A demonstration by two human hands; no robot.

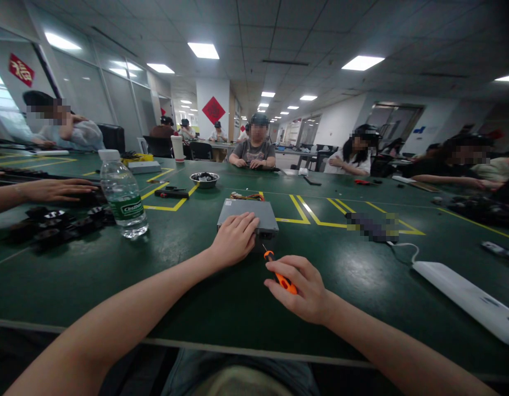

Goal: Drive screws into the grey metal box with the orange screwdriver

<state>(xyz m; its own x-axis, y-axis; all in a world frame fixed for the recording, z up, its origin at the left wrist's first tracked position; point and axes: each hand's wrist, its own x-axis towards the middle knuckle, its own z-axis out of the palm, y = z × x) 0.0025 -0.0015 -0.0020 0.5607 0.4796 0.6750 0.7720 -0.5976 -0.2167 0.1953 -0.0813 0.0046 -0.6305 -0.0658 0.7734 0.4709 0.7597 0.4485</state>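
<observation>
A grey metal computer power supply (265,212) lies on the green table in front of me, with a bundle of coloured wires (248,197) at its far side. My left hand (236,236) rests flat across its top near the front, fingers stretched out. In my right hand (304,286) is an orange-and-black screwdriver (286,283), gripped between thumb and fingers. Its thin shaft points up and left toward the socket end (266,235) of the power supply, with its tip just short of the casing.
Left of me stand a water bottle (125,201) and black parts (52,225). Beyond are a metal bowl (204,179), a dark tool (172,193) and a paper cup (177,148). A white power strip (464,297) lies right. A co-worker's hand (59,190) reaches in; other people sit around.
</observation>
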